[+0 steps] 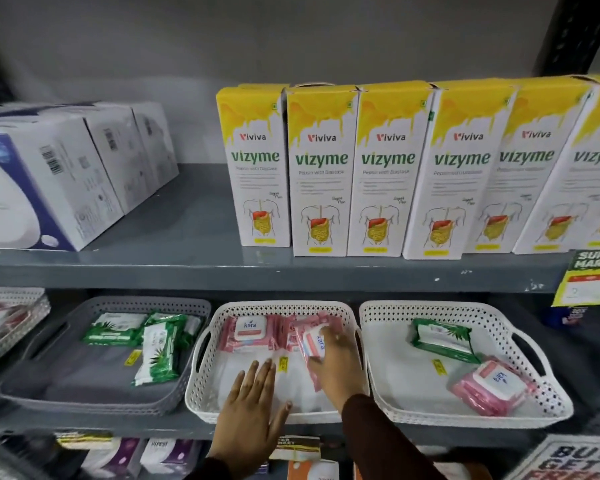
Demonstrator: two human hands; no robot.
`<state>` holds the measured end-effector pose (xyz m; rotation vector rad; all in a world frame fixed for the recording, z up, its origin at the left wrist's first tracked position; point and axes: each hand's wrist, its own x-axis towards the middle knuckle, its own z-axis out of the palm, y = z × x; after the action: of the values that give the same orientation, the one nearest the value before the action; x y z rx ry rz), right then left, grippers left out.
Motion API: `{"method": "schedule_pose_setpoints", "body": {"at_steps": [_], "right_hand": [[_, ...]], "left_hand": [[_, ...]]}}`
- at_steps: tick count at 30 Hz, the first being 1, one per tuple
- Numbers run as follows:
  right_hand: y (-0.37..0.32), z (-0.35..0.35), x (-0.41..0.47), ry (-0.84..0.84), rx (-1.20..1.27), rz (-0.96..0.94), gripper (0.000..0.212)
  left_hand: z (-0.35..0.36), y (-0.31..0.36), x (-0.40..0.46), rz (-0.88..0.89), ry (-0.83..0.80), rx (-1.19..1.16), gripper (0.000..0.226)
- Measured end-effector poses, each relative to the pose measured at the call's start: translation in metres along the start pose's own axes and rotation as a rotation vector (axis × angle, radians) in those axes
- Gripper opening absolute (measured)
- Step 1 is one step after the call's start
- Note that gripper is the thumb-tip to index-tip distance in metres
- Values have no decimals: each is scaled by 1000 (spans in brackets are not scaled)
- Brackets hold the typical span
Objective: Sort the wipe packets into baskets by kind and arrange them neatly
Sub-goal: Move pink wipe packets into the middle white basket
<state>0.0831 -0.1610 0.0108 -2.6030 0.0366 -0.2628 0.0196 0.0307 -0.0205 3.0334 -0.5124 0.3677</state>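
Three baskets stand on the lower shelf. The grey basket [21, 386] on the left holds green wipe packets [156, 344]. In the middle white basket [201, 393] pink Kara packets [250, 332] lie along the back. My right hand [336, 362] grips another pink packet [312, 341], tilted on edge inside this basket. Flat on the basket's floor near its front rim rests my left hand [253, 407], fingers spread. The right white basket [541, 344] contains one green packet [442, 339] and a pink packet [492, 388].
Yellow and white Vizyme boxes [321, 171] line the upper shelf, with white and blue boxes [49, 178] to their left. Another basket [11, 317] shows at the far left edge. Products and a printed sign [568, 459] sit below the shelf.
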Motion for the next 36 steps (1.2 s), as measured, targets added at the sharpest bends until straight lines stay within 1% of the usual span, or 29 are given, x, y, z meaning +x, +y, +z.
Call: {"method": "schedule_pose_setpoints", "body": {"at_steps": [1, 4, 6, 7, 9, 11, 12, 13, 16, 17, 18, 19, 20, 22, 23, 25, 26, 27, 29, 31, 33, 34, 36], "right_hand": [[-1, 3, -1, -45, -44, 25, 54], [2, 7, 5, -95, -71, 25, 51], [2, -5, 7, -66, 32, 26, 48], [6, -14, 6, -16, 98, 47, 43], [24, -38, 2, 170, 158, 106, 29], [56, -62, -5, 355, 89, 193, 19], [76, -75, -8, 384, 27, 275, 21], [95, -88, -11, 345, -37, 391, 27], [155, -119, -13, 98, -154, 803, 54], [173, -125, -14, 24, -160, 882, 61], [185, -130, -16, -33, -158, 901, 70], [191, -133, -18, -86, -164, 878, 77], [193, -134, -18, -115, -160, 851, 79], [183, -135, -20, -112, -70, 824, 68], [175, -133, -20, -132, -33, 782, 63], [159, -125, -20, -254, -13, 657, 57], [151, -119, -20, -279, -9, 613, 56], [142, -113, -21, -269, -51, 580, 55], [128, -105, -21, -189, -171, 490, 55], [124, -96, -19, -177, -129, 396, 58], [127, -91, -19, -198, -86, 368, 64], [129, -90, -20, -179, -81, 373, 62], [126, -92, -21, -62, -12, 386, 54]], "left_hand": [[0, 0, 0, 1, 1, -2, 69], [1, 2, 2, 11, 5, -2, 69], [2, 8, 5, 32, 10, -1, 68], [3, 13, 8, 53, 6, -4, 68], [6, 27, 15, 110, -5, -12, 69], [8, 42, 23, 159, -6, -18, 69], [9, 51, 27, 183, -6, -19, 69], [11, 58, 30, 201, -3, -18, 69], [11, 77, 36, 231, -11, -29, 68], [10, 81, 37, 237, -17, -36, 68], [9, 85, 38, 244, -21, -43, 68], [8, 87, 38, 250, -18, -48, 69], [9, 88, 39, 252, -17, -51, 69], [10, 88, 39, 254, -9, -53, 67], [11, 86, 39, 259, 3, -53, 64], [13, 85, 39, 268, 13, -62, 64], [14, 84, 39, 271, 17, -64, 65], [14, 83, 38, 271, 22, -62, 66], [14, 78, 36, 268, 32, -53, 66], [14, 69, 32, 260, 33, -47, 66], [15, 56, 29, 242, 23, -36, 68], [16, 50, 28, 232, 14, -34, 69], [15, 32, 25, 214, 16, -35, 71]]}}
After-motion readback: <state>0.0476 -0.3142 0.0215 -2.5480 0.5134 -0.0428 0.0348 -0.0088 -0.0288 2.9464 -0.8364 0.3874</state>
